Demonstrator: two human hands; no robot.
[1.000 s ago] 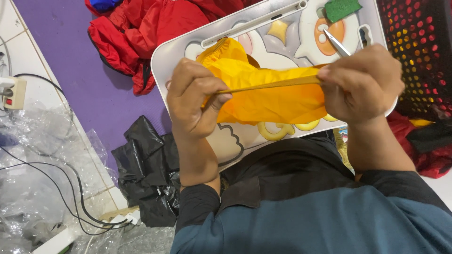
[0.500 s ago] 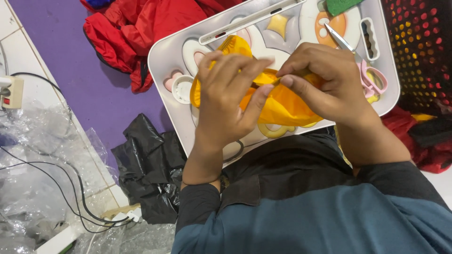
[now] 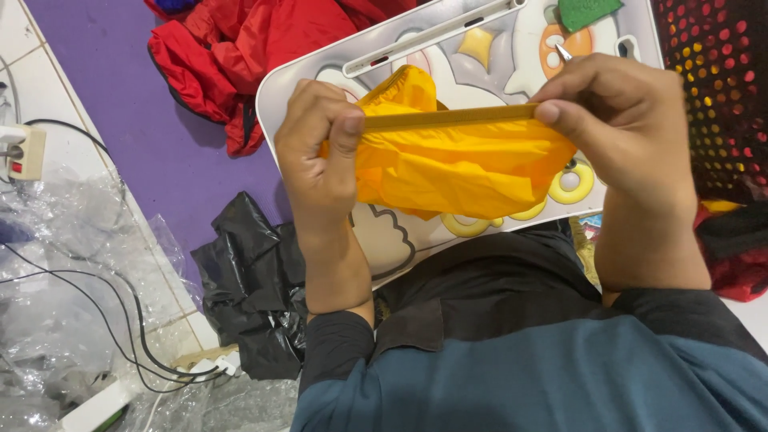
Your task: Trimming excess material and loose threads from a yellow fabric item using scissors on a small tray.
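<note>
My left hand (image 3: 320,152) and my right hand (image 3: 628,128) each pinch one end of a yellow fabric piece (image 3: 456,172), stretching its folded top edge (image 3: 448,118) taut between them. The loose yellow cloth hangs bunched below that edge. Both hands are held above a white lap tray (image 3: 400,232) printed with cartoon shapes. The tips of scissors (image 3: 563,53) show just past my right fingers on the tray.
Red fabric (image 3: 216,64) lies heaped on a purple mat (image 3: 120,96) at the upper left. Black plastic (image 3: 248,288) is crumpled beside my left arm. A power strip (image 3: 20,152), cables and clear plastic wrap (image 3: 64,264) cover the tiled floor at left. A black dotted basket (image 3: 720,88) stands at right.
My hands were bunched together on the yellow fabric half a second ago; now they have pulled apart, stretching its folded edge straight again.
</note>
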